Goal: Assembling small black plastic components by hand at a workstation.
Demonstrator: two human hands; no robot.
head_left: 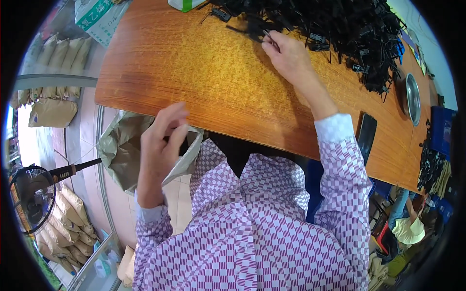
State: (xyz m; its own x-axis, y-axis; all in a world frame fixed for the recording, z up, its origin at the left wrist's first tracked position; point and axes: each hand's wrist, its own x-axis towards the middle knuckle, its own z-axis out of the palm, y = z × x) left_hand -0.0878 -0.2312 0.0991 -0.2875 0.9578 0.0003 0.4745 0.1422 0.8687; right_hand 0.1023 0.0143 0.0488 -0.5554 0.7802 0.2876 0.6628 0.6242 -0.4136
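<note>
At the near side of the black heap, my right hand [286, 54] is closed, its thumb and fingers pinched on a thin metal tool [268, 35] whose exact kind is hidden. Close to its tip, a black plastic piece [253, 30] is smeared by motion. My left hand [162, 138] hovers over an open sack [121, 145] at the table's near left edge. Its fingers are curved and apart, slightly blurred, with nothing seen between them. Many small black plastic parts [335, 19] with thin stems lie piled at the far side.
The wooden table [213, 82] has a worn top. A dark phone [366, 133] and a metal bowl [412, 99] lie to the right. A racket-shaped device [34, 194] and brown sacks [68, 218] are at the left. Another person [407, 228] sits at the lower right.
</note>
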